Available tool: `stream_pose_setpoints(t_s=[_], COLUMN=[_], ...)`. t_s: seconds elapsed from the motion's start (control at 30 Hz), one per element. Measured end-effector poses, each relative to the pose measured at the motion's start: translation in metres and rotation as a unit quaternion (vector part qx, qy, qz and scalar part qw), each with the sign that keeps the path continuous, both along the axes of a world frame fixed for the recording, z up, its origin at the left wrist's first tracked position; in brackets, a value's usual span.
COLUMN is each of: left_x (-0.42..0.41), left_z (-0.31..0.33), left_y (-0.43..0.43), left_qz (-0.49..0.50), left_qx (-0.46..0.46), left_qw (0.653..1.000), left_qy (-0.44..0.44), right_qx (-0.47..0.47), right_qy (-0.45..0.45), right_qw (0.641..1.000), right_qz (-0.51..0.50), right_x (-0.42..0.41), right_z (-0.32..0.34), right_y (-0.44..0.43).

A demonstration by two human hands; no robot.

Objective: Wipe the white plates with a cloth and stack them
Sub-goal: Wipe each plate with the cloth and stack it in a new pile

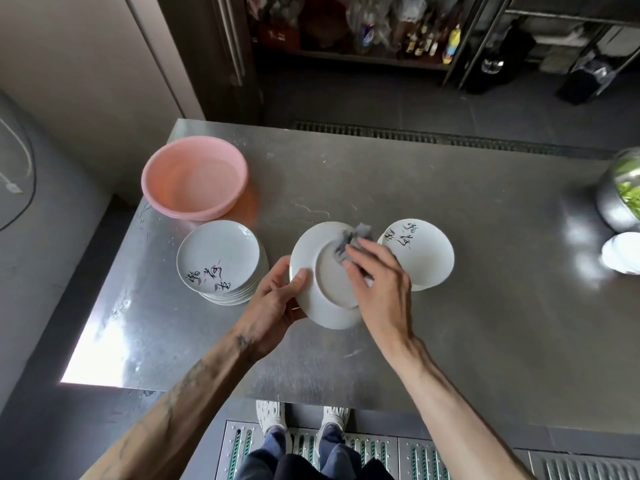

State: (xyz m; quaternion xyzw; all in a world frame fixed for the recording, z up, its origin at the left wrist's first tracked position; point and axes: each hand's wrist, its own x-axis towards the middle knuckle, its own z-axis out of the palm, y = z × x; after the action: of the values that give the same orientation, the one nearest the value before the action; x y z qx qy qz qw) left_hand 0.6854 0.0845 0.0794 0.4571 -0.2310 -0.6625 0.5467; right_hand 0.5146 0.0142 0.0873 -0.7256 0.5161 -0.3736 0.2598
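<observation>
- The left hand (277, 292) grips the near-left rim of a round white ceramic plate (322, 299). The thumb is curled onto the plate's underside and the fingers are tucked beneath.
- That plate is held just above the brushed steel table (450, 323), between the two hands. It is turned over, with its foot ring and underside facing up toward the camera. Being round, it has no long axis. It looks tipped, but I cannot say how steeply.
- The right hand (377, 282) lies over a crumpled grey cloth (353, 240) on the far-right part of that underside, fingers laid across it. The thumb is hidden, so I cannot tell whether the hand pinches the cloth or only presses it.
- Just left of the held plate stands a tall stack of matching white plates (218, 258), face up, with black brush lettering toward the near edge.
- Just right of it lies a single lettered white plate (422, 254), face up, with its lettering toward the far edge.
- Progress, as a judgement: this plate is in mid-wipe, underside in hand. One pile is probably finished and the other waiting. Nothing shows which, so the share left is unclear.
- Farther back on the left sits a round pink plastic basin (194, 183).
- At the right edge is a metal bowl of greens (620, 195).
</observation>
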Motion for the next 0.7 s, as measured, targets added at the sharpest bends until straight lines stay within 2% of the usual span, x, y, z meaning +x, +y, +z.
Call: stream_pose_setpoints(t_s=[0.1, 0.13, 0.27, 0.4, 0.57, 0.7], left_x=[-0.003, -0.004, -0.007, -0.006, -0.004, -0.003], left_z=[0.000, 0.000, 0.000, 0.000, -0.001, -0.001], left_y=[-0.001, -0.001, -0.001, -0.003, -0.002, 0.000], left_qz=[0.003, 0.004, 0.003, 0.016, 0.001, -0.010], left_qx=[-0.007, -0.005, 0.003, -0.007, 0.008, 0.009], left_qw=[1.000, 1.000, 1.000, 0.999, 1.000, 1.000], left_qy=[0.024, 0.027, 0.014, 0.030, 0.005, 0.006], right_qx=[-0.079, -0.084, -0.017, -0.073, -0.040, -0.096], right_qy=[0.033, 0.032, 0.016, 0.039, 0.029, 0.077], right_qw=[0.990, 0.989, 1.000, 0.990, 0.998, 0.977], right_qz=[0.114, 0.119, 0.005, 0.114, 0.038, 0.174], right_x=[0.012, 0.009, 0.002, 0.012, 0.009, 0.018], right_z=[-0.001, -0.001, 0.004, -0.003, 0.010, 0.018], right_y=[0.027, 0.023, -0.004, 0.029, -0.020, -0.028])
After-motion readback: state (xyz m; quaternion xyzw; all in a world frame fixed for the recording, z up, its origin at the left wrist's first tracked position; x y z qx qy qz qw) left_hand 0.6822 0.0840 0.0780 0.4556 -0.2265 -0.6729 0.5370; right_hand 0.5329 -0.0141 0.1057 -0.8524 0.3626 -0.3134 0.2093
